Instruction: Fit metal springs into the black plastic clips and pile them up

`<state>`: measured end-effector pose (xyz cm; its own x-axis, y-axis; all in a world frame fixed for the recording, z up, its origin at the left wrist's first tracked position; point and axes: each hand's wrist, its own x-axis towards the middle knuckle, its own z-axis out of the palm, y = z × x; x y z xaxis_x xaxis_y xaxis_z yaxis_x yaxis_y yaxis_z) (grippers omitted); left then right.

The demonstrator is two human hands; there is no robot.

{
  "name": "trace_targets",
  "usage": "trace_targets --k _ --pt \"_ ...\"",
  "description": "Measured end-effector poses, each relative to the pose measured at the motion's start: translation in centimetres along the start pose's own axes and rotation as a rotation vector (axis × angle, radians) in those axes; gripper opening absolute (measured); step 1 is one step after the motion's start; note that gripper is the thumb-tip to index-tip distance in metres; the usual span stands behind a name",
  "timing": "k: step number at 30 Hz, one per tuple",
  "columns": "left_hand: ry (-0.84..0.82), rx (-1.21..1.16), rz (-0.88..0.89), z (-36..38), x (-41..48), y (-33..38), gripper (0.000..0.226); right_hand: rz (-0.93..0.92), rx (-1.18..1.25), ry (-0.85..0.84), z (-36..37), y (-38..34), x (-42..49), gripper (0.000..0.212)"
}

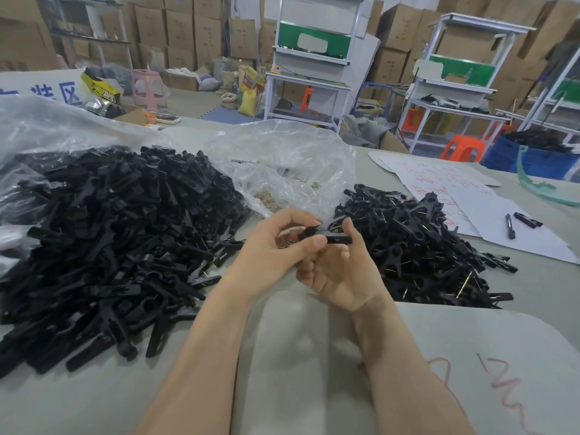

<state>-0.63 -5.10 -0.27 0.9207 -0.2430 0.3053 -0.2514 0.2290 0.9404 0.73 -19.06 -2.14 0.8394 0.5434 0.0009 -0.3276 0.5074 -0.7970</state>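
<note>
Grey table [314, 356], clear bag [282, 158] holding brass springs [266, 196], left hand [270, 255] and right hand [342, 274] pinching one black clip [337, 238]

Two bare forearms are shown, the left forearm [201, 356] and the right forearm [408, 372]; the left hand [270, 249] and the right hand [342, 274] are uncovered; the fingernails [319, 242] are seen short and plain.

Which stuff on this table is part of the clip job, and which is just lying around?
Job:
- clip, held by left hand and right hand
- left pile of black parts
- right pile, metal showing
- springs in bag

Lying about:
- papers
- pen
- green strip
</note>
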Motion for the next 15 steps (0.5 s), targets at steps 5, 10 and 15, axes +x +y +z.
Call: trace_targets --k 5,10,15 --pt "-0.017 0.104 0.027 0.2 0.1 -0.1 0.016 0.031 0.048 -0.090 0.9 0.0 0.0 0.056" --pt "0.017 0.200 0.065 0.3 0.1 -0.2 0.019 0.026 0.007 -0.039 1.3 -0.2 0.1 0.050" --pt "0.039 0.191 0.062 0.5 0.1 -0.3 0.019 -0.036 -0.018 0.040 1.7 -0.1 0.2 0.039"
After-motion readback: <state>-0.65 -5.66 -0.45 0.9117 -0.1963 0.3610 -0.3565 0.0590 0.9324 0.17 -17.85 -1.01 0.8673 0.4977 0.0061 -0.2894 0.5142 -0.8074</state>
